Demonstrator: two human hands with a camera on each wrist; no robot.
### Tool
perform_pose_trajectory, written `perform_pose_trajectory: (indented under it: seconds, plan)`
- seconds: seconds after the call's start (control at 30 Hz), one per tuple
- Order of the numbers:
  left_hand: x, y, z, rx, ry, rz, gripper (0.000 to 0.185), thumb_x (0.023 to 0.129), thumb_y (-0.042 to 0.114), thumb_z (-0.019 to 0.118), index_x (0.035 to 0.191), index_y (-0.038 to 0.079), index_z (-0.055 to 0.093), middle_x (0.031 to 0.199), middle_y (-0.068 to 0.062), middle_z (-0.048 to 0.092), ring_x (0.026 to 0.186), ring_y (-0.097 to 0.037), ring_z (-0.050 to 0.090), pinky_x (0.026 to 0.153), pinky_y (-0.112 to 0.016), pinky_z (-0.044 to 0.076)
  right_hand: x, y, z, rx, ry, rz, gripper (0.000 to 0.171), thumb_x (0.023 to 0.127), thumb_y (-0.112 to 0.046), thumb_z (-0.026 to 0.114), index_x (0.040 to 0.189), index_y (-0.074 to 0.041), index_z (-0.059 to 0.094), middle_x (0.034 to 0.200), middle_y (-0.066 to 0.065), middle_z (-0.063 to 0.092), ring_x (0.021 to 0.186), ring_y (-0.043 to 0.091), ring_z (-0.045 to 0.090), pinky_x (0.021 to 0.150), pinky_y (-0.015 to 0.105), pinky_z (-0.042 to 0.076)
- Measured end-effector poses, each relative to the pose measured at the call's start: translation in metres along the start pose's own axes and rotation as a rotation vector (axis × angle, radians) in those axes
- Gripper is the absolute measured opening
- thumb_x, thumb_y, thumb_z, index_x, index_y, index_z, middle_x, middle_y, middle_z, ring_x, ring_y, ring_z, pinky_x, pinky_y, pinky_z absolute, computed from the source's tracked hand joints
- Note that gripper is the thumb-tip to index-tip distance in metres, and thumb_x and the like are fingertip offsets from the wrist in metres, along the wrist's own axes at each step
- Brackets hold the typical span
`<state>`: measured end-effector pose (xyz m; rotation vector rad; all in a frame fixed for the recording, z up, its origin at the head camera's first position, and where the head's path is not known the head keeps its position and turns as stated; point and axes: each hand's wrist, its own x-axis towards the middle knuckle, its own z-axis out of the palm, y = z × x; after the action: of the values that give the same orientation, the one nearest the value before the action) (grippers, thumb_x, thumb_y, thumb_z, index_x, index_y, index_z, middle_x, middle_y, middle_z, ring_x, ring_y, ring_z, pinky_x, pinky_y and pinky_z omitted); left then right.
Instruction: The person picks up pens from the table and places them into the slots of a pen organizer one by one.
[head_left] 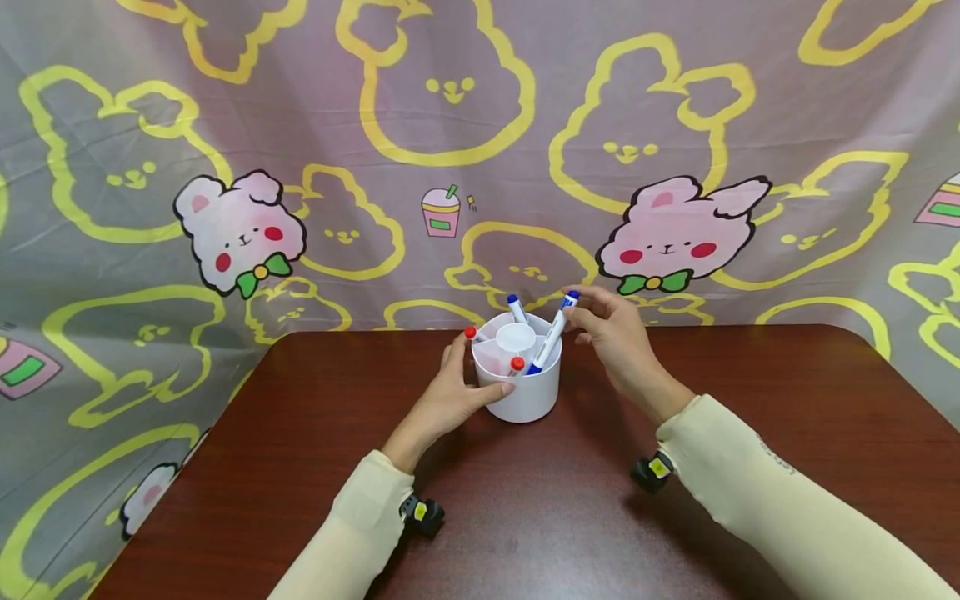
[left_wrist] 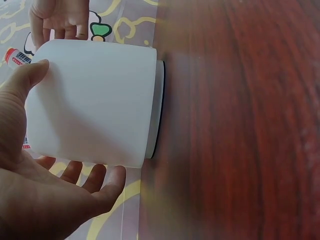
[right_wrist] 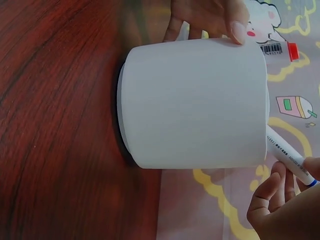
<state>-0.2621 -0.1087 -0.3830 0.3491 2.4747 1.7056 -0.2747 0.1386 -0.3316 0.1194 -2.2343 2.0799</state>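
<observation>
A white round pen holder [head_left: 522, 407] with compartments stands on the table. Around its left side my left hand [head_left: 448, 400] grips it, thumb on the near wall and fingers round the far side. My right hand [head_left: 618, 342] pinches a white marker with a blue cap [head_left: 553, 333] near its upper end; the marker leans right, its lower end inside the holder's right compartment. Another blue-capped marker [head_left: 517, 307] stands at the back of the holder. Two red-capped markers, one at the left [head_left: 472, 332] and one in front [head_left: 517, 365], poke above the rim.
The dark reddish-brown table [head_left: 517, 517] extends around the holder. Behind its far edge hangs a grey-pink curtain [head_left: 517, 192] with yellow outlines and cartoon rabbits. Each wrist wears a small black camera, seen at the left cuff [head_left: 424, 515] and right cuff [head_left: 651, 472].
</observation>
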Motion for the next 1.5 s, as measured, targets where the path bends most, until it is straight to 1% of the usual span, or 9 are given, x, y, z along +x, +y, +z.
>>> perform_pose_trajectory:
  seconds: [0.27, 0.37, 0.57, 0.73, 0.93, 1.03, 1.23, 1.5]
  plan:
    - [0.000, 0.000, 0.000, -0.002, -0.001, 0.004, 0.099, 0.086, 0.024, 0.086, 0.163, 0.014, 0.026, 0.152, -0.015, 0.035, 0.137, -0.032, 0.046, 0.111, -0.050, 0.050, 0.000, 0.006, 0.004, -0.021, 0.009, 0.013, 0.041, 0.103, -0.011, 0.063, 0.142, 0.002, 0.060, 0.097, -0.007, 0.065, 0.088, 0.010, 0.065, 0.073, 0.021, 0.052]
    - [0.001, -0.001, 0.000, -0.003, -0.002, 0.005, 0.099, 0.086, 0.025, 0.086, 0.164, 0.014, 0.025, 0.152, -0.016, 0.035, 0.138, -0.032, 0.046, 0.111, -0.050, 0.050, -0.001, 0.008, 0.006, -0.025, 0.018, 0.008, 0.041, 0.102, -0.009, 0.063, 0.142, 0.001, 0.061, 0.095, -0.005, 0.063, 0.087, 0.011, 0.065, 0.072, 0.022, 0.052]
    - [0.001, -0.002, 0.000, -0.003, -0.002, 0.007, 0.097, 0.087, 0.025, 0.085, 0.163, 0.015, 0.026, 0.152, -0.015, 0.035, 0.139, -0.033, 0.045, 0.111, -0.051, 0.049, -0.004, 0.010, 0.007, -0.053, 0.033, -0.001, 0.038, 0.099, -0.007, 0.065, 0.137, 0.001, 0.063, 0.095, -0.001, 0.062, 0.082, 0.009, 0.063, 0.070, 0.021, 0.051]
    - [0.001, -0.002, 0.001, -0.005, -0.004, 0.007, 0.098, 0.087, 0.025, 0.085, 0.164, 0.014, 0.026, 0.153, -0.015, 0.035, 0.140, -0.033, 0.045, 0.112, -0.051, 0.049, -0.006, 0.011, 0.008, -0.075, 0.035, 0.001, 0.035, 0.099, -0.007, 0.066, 0.133, 0.000, 0.066, 0.098, 0.002, 0.061, 0.088, 0.015, 0.060, 0.071, 0.021, 0.051]
    - [0.000, 0.000, 0.000, -0.008, -0.006, 0.001, 0.100, 0.087, 0.025, 0.085, 0.165, 0.015, 0.023, 0.154, -0.014, 0.034, 0.140, -0.032, 0.044, 0.113, -0.051, 0.049, -0.010, 0.012, 0.009, -0.088, 0.022, 0.020, 0.034, 0.100, -0.009, 0.066, 0.133, -0.003, 0.066, 0.105, 0.005, 0.060, 0.098, 0.024, 0.057, 0.073, 0.021, 0.052]
    - [0.000, -0.001, 0.000, -0.009, -0.007, -0.001, 0.100, 0.087, 0.025, 0.085, 0.165, 0.015, 0.023, 0.154, -0.014, 0.034, 0.140, -0.033, 0.045, 0.112, -0.051, 0.049, -0.011, 0.012, 0.009, -0.094, 0.018, 0.020, 0.034, 0.100, -0.009, 0.065, 0.134, -0.002, 0.066, 0.106, 0.007, 0.061, 0.099, 0.024, 0.057, 0.072, 0.021, 0.051]
    - [0.002, -0.002, 0.000, -0.007, -0.008, -0.004, 0.099, 0.087, 0.026, 0.085, 0.164, 0.015, 0.024, 0.153, -0.015, 0.034, 0.140, -0.033, 0.045, 0.112, -0.052, 0.049, -0.012, 0.012, 0.011, -0.113, 0.008, 0.018, 0.033, 0.100, -0.010, 0.066, 0.133, -0.001, 0.067, 0.107, 0.008, 0.063, 0.094, 0.018, 0.057, 0.070, 0.021, 0.050]
    - [0.001, 0.000, 0.000, -0.011, -0.008, -0.004, 0.099, 0.087, 0.025, 0.085, 0.164, 0.015, 0.023, 0.152, -0.015, 0.034, 0.139, -0.033, 0.046, 0.113, -0.052, 0.048, -0.013, 0.015, 0.012, -0.093, 0.015, 0.003, 0.032, 0.099, -0.006, 0.066, 0.131, 0.000, 0.067, 0.100, 0.003, 0.060, 0.090, 0.014, 0.056, 0.068, 0.021, 0.049]
